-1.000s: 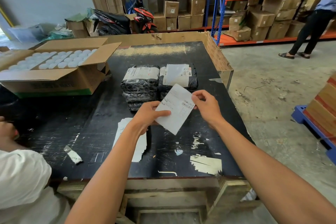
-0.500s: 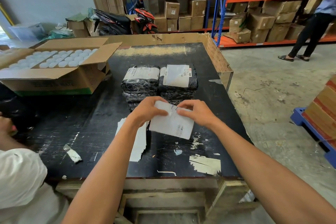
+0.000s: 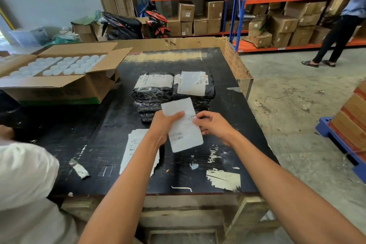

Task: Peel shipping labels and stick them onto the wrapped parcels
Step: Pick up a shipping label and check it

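Two hands held one label (image 3: 183, 125) up over table (image 3: 227, 95), just in front of parcels (image 3: 174, 89). Left hand (image 3: 164, 125) pinched label's left side, thumb on top, likely to keep it steady. Right hand (image 3: 213, 125) pinched right edge, fingers curled, probably to start peel. Label stack (image 3: 134, 144) lay under left arm, close for next grab. Top parcels already wore labels.
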Demonstrator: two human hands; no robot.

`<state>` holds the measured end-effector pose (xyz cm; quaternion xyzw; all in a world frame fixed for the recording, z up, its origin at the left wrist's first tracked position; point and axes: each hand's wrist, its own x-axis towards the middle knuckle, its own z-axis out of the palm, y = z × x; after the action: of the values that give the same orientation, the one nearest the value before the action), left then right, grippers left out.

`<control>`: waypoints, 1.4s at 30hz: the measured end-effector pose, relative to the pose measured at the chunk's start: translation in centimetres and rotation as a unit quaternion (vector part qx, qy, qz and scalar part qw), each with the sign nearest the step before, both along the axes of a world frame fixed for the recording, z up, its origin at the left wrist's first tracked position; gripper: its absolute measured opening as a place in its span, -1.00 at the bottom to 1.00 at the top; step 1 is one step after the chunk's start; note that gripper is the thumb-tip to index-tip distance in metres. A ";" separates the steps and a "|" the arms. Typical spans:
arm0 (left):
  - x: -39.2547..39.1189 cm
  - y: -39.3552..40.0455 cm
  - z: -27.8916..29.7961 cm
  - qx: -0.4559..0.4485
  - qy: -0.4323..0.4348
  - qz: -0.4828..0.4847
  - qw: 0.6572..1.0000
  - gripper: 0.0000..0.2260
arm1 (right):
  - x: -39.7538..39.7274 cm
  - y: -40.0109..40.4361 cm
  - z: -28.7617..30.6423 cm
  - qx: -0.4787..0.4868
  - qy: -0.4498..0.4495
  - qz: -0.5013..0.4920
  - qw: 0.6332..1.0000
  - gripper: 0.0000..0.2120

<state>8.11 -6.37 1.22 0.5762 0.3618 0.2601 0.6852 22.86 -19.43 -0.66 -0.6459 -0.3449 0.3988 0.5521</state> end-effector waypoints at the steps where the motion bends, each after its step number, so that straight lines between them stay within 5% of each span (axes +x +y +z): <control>1: -0.2 0.1 0.2 0.015 0.017 -0.016 1.000 -0.71 | 0.2 -0.2 0.1 0.016 -0.003 -0.013 1.000 -0.82; 6: -0.7 -0.6 0.9 0.068 0.073 -0.082 0.992 -0.78 | 0.7 -0.6 0.4 0.056 -0.010 -0.062 0.996 -0.86; 20: -0.6 -0.8 1.4 0.068 0.066 -0.067 0.993 -0.81 | 0.7 -0.5 0.3 0.050 -0.162 -0.078 0.982 -0.90; 42: -1.2 -0.3 1.5 0.025 0.045 -0.110 0.993 -0.79 | 0.7 -0.6 0.7 0.102 -0.036 -0.023 0.994 -0.88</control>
<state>6.94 -6.68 2.68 0.6404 0.3198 0.1660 0.6783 23.60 -20.08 0.00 -0.6079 -0.3889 0.3251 0.6112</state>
